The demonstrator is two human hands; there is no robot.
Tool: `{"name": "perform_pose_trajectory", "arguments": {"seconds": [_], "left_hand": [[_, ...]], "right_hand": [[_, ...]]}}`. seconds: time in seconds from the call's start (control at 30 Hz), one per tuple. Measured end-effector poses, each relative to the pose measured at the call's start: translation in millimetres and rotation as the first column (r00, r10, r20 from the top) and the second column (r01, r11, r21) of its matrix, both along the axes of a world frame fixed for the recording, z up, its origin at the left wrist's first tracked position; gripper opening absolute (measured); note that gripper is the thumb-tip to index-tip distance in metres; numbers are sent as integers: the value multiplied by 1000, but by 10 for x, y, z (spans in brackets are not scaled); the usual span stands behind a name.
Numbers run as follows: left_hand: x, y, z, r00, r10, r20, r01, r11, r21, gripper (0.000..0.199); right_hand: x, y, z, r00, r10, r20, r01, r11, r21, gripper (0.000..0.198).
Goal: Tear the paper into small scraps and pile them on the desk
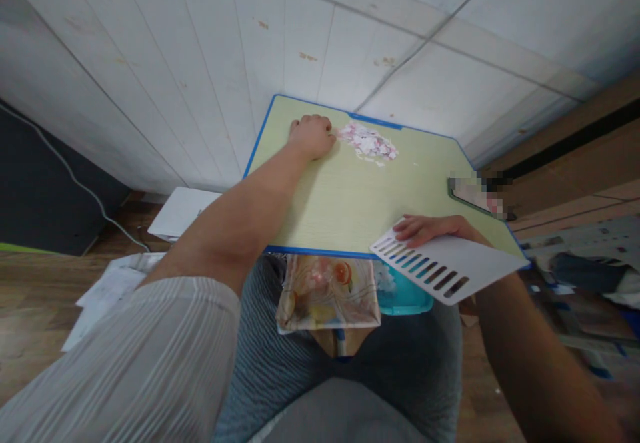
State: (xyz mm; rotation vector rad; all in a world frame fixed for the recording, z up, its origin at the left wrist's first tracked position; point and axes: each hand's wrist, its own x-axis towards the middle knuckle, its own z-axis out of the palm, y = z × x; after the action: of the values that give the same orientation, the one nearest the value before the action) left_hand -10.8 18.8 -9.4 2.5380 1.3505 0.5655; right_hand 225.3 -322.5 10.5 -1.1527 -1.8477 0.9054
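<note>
On the far left part of a small pale-green folding table (340, 196) with a blue rim rests my left hand (313, 137). Its fingers curl down toward the tabletop, and whatever may be under them is hidden. Just to its right lies a loose pile of torn paper scraps (369, 143), white with pink bits. My right hand (430, 229) grips a flat white plastic panel with a row of slots (470, 263), fingers over its upper edge. The panel is tilted across the table's near right edge, partly overhanging it.
A phone (473, 196), partly blurred out, lies at the table's right edge. Below the near edge are a patterned tray (330, 296) and a turquoise container (407, 303) near my lap. White plank wall (300, 36) stands behind. Papers (110, 296) and a white box (180, 213) sit at left.
</note>
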Motion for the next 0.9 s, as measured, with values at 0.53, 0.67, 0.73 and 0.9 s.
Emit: {"name": "perform_pose_trajectory", "arguments": {"seconds": [0.53, 0.67, 0.73, 0.9], "left_hand": [[15, 44, -31, 1000, -1, 13, 1, 1000, -4, 47], [21, 52, -34, 1000, -4, 14, 4, 1000, -6, 47], [18, 39, -22, 1000, -6, 6, 6, 1000, -11, 48], [17, 14, 4, 1000, -9, 14, 10, 999, -34, 50]], "right_hand": [[129, -431, 122, 976, -217, 13, 218, 974, -65, 44], [-23, -367, 156, 868, -489, 89, 496, 864, -85, 37], [-72, -356, 152, 870, -484, 94, 492, 865, -97, 42], [-76, -477, 138, 934, -358, 23, 358, 929, -95, 46]]}}
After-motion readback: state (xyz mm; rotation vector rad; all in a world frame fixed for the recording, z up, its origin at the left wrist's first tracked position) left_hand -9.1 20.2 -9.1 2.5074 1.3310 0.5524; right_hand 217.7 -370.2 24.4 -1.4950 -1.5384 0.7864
